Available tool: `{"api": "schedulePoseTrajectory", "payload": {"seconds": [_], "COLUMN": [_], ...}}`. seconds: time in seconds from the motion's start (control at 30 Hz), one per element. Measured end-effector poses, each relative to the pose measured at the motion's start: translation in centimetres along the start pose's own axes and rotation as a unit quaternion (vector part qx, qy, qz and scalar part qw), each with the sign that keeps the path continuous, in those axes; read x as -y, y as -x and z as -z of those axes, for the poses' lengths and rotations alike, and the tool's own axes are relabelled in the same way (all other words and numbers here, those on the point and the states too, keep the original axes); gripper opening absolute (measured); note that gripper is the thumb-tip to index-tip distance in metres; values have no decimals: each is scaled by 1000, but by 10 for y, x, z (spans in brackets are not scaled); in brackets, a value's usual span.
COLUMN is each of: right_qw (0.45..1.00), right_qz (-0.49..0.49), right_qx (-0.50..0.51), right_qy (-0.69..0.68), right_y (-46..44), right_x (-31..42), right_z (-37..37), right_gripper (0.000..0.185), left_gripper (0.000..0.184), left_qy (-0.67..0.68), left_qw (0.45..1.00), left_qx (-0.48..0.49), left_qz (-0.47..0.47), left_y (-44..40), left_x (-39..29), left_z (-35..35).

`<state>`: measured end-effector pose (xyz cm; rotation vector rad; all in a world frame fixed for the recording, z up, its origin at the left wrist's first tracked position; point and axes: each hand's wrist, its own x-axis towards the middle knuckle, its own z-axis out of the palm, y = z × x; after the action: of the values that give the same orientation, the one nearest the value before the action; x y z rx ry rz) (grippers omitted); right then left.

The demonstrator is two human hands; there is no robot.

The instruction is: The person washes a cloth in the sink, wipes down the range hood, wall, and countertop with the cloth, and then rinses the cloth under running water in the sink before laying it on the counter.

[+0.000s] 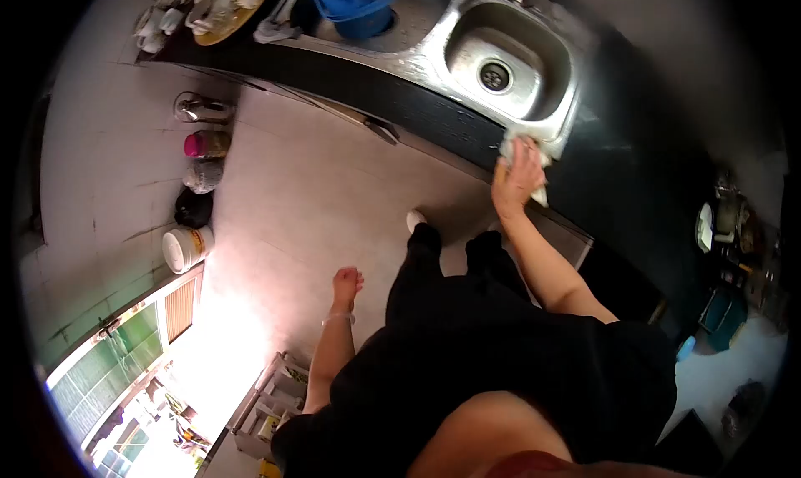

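Observation:
My right hand (521,178) presses a pale cloth (538,193) against the front edge of the black countertop (467,126), just below the corner of the steel sink (566,119). The fingers lie over the cloth and hide part of it. My left hand (346,286) hangs at my side above the floor, away from the counter. Its fingers are curled in with nothing visible in them, and a bracelet circles the wrist. The sink basin shows its drain (495,77) and holds no dishes.
A blue bucket (355,11) stands left of the sink, near a crumpled grey cloth (275,31) and a yellow tray (238,27) of dishes. Jars and a white tub (185,249) line the left wall. A cabinet door (334,111) juts out below the counter.

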<state>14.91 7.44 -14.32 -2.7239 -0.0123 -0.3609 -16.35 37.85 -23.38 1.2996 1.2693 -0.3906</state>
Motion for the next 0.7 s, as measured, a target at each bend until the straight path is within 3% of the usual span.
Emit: {"api": "schedulePoseTrajectory", "payload": {"seconds": [0.07, 0.17, 0.2, 0.23, 0.3, 0.4, 0.43, 0.5, 0.57, 0.63, 0.7], "right_qw": [995, 975, 968, 961, 935, 838, 804, 659, 494, 390, 433], "right_qz": [87, 210, 235, 258, 302, 256, 120, -151, -282, -451, -437], "right_qx": [32, 32, 51, 72, 138, 260, 285, 316, 296, 168, 109], "right_qy": [-41, -66, -67, -67, -124, -405, -507, -666, -767, -785, -781], "right_y": [-21, -52, -63, -73, -86, -103, -106, -106, -125, -145, -167], "right_x": [63, 141, 163, 181, 202, 206, 203, 184, 136, 91, 52], "right_z": [-31, -67, -79, -89, -103, -117, -104, -73, -55, -45, -38], "right_gripper": [54, 54, 51, 49, 41, 39, 37, 33, 29, 27, 28], "left_gripper": [16, 15, 15, 15, 16, 17, 17, 16, 16, 16, 17], "left_qy": [95, 83, 171, 166, 184, 70, 93, 142, 8, -36, -39], "left_qw": [993, 995, 981, 983, 980, 994, 991, 984, 982, 952, 939], "left_qx": [-42, -34, 40, -38, -55, 12, 26, 47, 38, 53, 52], "left_qz": [56, 47, 78, 67, 51, -84, -90, -101, -186, -301, -339], "left_y": [4, -2, -34, -3, 8, -17, -9, 0, -4, -14, 6], "left_x": [15, 34, 67, 30, 5, -3, -29, -92, -141, -180, -236], "left_z": [39, 71, 94, 74, 56, 34, 19, -13, -38, -57, -82]}}
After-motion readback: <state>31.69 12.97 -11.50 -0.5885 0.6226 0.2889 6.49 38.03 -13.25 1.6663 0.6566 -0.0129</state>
